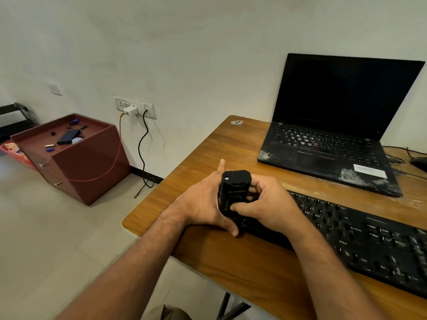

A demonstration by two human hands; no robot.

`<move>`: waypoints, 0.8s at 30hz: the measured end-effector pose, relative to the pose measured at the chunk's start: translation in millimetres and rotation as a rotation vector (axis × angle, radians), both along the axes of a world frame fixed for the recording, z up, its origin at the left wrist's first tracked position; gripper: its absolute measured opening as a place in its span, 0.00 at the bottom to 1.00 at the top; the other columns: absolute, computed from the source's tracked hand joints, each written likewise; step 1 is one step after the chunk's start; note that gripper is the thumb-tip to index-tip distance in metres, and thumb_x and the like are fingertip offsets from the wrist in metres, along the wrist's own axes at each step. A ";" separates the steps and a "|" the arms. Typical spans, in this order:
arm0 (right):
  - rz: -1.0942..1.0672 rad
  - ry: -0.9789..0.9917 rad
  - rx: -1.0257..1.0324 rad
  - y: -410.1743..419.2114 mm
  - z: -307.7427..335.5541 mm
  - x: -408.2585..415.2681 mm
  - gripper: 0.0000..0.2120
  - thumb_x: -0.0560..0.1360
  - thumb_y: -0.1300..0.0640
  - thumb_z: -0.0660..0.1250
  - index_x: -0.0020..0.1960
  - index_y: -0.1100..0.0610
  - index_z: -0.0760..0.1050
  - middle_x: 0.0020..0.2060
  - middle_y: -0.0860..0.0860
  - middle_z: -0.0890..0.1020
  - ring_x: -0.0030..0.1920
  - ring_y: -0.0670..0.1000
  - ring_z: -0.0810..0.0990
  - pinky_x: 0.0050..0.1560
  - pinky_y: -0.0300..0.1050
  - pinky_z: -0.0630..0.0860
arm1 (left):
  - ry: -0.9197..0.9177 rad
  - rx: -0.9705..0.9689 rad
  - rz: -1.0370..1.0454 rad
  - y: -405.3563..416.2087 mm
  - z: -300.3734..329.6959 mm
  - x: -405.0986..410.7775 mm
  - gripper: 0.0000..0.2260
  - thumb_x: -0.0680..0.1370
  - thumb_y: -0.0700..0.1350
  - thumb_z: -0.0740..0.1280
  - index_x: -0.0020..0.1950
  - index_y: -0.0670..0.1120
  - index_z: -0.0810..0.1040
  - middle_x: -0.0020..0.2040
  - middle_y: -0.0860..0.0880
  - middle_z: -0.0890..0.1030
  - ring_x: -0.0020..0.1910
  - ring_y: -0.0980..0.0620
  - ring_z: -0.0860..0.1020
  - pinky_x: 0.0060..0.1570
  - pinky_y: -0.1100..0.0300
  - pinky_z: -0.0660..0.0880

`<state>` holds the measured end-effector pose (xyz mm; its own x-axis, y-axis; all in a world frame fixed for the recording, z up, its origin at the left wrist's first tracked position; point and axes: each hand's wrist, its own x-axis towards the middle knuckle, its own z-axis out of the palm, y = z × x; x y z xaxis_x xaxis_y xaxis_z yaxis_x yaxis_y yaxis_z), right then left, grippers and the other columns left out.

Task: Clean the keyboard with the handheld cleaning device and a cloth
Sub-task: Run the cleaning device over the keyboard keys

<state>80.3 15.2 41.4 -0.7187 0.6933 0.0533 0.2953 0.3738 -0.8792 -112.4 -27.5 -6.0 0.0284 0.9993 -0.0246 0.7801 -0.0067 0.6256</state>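
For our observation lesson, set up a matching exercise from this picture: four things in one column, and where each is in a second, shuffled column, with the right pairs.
Things:
1. handheld cleaning device
2. laptop
3. keyboard
4. white charger

Places:
A. plugged into the wall socket
B. open at the back of the wooden table, near the wall
C. held between both hands, left hand and right hand
D. flat on the table in front of the laptop

Pairs: 1-C, 2-B, 3-D, 4-A
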 end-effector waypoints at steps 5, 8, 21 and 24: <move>-0.013 -0.054 -0.005 8.9 4.4 14.0 0.22 0.68 0.66 0.77 0.55 0.44 0.81 0.46 0.40 0.86 0.46 0.42 0.86 0.51 0.48 0.83 | 0.006 -0.012 0.029 -0.9 0.2 0.4 0.75 0.52 0.65 0.83 0.78 0.55 0.28 0.81 0.58 0.55 0.79 0.57 0.56 0.80 0.51 0.53; -0.035 -0.028 -0.043 11.7 8.7 20.4 0.21 0.68 0.66 0.77 0.55 0.46 0.81 0.46 0.41 0.87 0.46 0.42 0.86 0.52 0.48 0.83 | 0.026 0.006 0.008 -0.3 1.1 2.1 0.75 0.51 0.71 0.80 0.80 0.52 0.32 0.82 0.57 0.54 0.79 0.56 0.55 0.80 0.51 0.52; -0.099 -0.084 0.144 16.5 0.1 16.2 0.20 0.69 0.60 0.78 0.54 0.41 0.80 0.44 0.40 0.85 0.44 0.37 0.83 0.42 0.35 0.80 | 0.190 0.024 -0.036 6.0 -2.4 1.5 0.73 0.51 0.79 0.73 0.80 0.54 0.32 0.82 0.53 0.54 0.79 0.55 0.55 0.79 0.48 0.53; -0.120 -0.027 0.111 21.9 0.5 17.2 0.21 0.69 0.62 0.78 0.54 0.41 0.80 0.44 0.39 0.85 0.46 0.35 0.82 0.43 0.32 0.79 | 0.163 0.041 -0.024 6.5 -3.4 2.4 0.72 0.51 0.79 0.73 0.81 0.55 0.34 0.81 0.54 0.57 0.77 0.56 0.59 0.79 0.48 0.55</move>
<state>97.5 37.2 42.0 -0.6331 0.7653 0.1159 0.3672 0.4287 -0.8255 -110.0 -21.0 -9.5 0.0509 0.9986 0.0103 0.8707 -0.0494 0.4894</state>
